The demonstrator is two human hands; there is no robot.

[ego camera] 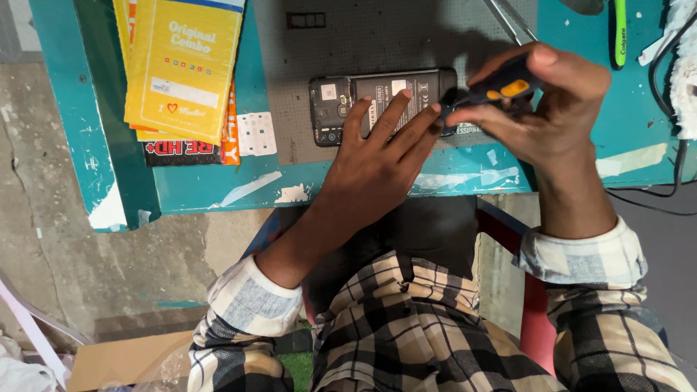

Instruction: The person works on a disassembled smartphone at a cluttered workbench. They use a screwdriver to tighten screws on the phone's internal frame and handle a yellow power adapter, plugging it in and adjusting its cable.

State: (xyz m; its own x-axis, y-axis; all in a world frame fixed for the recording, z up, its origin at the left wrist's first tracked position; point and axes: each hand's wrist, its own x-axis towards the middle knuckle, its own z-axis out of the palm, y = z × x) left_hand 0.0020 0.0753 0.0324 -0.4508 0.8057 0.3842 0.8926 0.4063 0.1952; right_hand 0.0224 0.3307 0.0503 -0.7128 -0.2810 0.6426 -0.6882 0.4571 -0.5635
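A small phone-repair workbench: an opened phone (383,105) with its back cover off and battery exposed lies on a grey perforated work mat (377,36) near the front edge of a worn, teal-painted tabletop (218,189) patched with scraps of tape. Metal tweezers (510,20) rest at the mat's far edge, a stack of yellow and orange accessory packets (181,65) sits toward the tabletop's left edge, and black cables (664,72) trail off its right edge. Below, bare cracked concrete floor (58,254) and loose cardboard (123,359) point to a modest street-side repair stall.
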